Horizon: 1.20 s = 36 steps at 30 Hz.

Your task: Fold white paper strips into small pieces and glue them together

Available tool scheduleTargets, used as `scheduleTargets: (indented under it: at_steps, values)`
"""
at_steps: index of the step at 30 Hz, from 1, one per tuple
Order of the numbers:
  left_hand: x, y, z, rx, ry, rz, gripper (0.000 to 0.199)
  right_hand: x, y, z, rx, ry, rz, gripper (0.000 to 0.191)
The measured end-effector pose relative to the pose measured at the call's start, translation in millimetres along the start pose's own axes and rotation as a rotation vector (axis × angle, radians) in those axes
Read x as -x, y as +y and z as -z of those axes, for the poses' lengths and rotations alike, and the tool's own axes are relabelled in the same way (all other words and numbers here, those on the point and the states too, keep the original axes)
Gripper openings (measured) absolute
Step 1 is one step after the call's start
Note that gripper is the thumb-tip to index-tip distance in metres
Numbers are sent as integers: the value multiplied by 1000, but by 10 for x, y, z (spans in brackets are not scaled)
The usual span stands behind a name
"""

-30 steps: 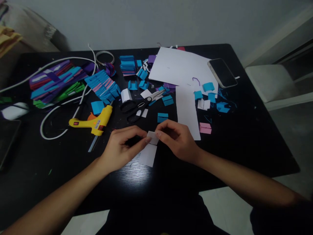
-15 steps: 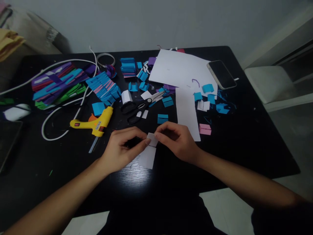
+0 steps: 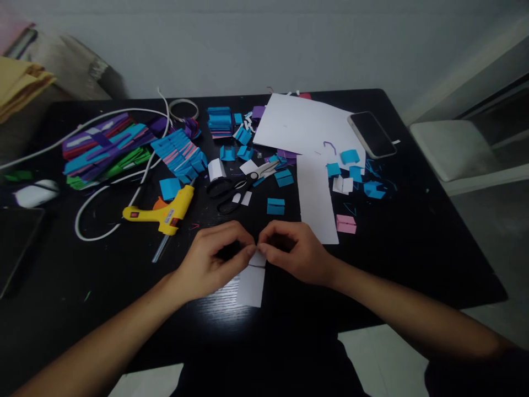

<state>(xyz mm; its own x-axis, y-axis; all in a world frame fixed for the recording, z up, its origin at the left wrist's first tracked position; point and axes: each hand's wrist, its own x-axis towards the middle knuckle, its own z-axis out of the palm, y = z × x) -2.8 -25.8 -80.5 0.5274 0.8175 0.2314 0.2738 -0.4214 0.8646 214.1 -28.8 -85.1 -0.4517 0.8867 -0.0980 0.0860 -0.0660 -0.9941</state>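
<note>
Glossy black tabletop [image 3: 413, 253], both hands [image 3: 210, 262] [image 3: 300, 253] pinching flat white paper [image 3: 258, 259], folded blue rectangle [image 3: 275, 207] beyond.

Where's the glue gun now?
In the head view, the yellow glue gun lies on the left side, left of the scissors and beyond the left hand.

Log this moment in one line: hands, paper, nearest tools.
left hand: pinching white paper | right hand: pinching white paper | glue gun: lying ahead-left | scissors: lying beyond hands

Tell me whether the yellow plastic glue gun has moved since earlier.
No: against the black table and black-handled scissors, the yellow plastic glue gun keeps its place; the view shifted.
</note>
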Motion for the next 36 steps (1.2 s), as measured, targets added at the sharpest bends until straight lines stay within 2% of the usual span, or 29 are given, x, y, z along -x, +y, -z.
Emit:
scheduleTargets:
  at_steps: [7,36]
  values:
    - [21,-23,28,-25,88,39,9,-25,4,34,-74,52,7,4]
    - [15,-23,13,-39,88,55,11,-24,1,25,-62,42,-25,6]
